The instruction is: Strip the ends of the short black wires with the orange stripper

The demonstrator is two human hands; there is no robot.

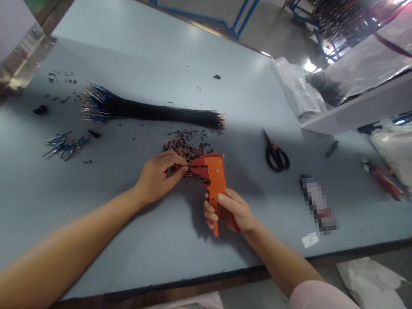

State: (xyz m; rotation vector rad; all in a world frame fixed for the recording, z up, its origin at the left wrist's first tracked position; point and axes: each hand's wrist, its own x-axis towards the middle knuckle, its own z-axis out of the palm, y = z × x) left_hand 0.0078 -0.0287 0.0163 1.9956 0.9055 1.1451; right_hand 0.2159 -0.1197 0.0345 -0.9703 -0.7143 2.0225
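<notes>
My right hand (231, 209) is wrapped round the handles of an orange and red wire stripper (216, 173), its jaws turned to the left. My left hand (163, 175) is closed in a pinch at those jaws. A short dark piece, which looks like a wire, shows between the fingertips and the jaws; most of it is hidden. Just behind the tool lies a heap of black and copper scraps (182, 145). Farther back, a long bundle of black wires (155, 111) stretches across the table, with blue and silvery ends at left and bare copper ends at right.
Black-handled scissors (277, 156) lie to the right, near a pixelated object (317, 203) and a red-handled tool (384, 180). A small pile of blue-tipped pieces (65, 145) is at left. Clear plastic bags (299, 88) rest by the shelf panel (368, 99) at right.
</notes>
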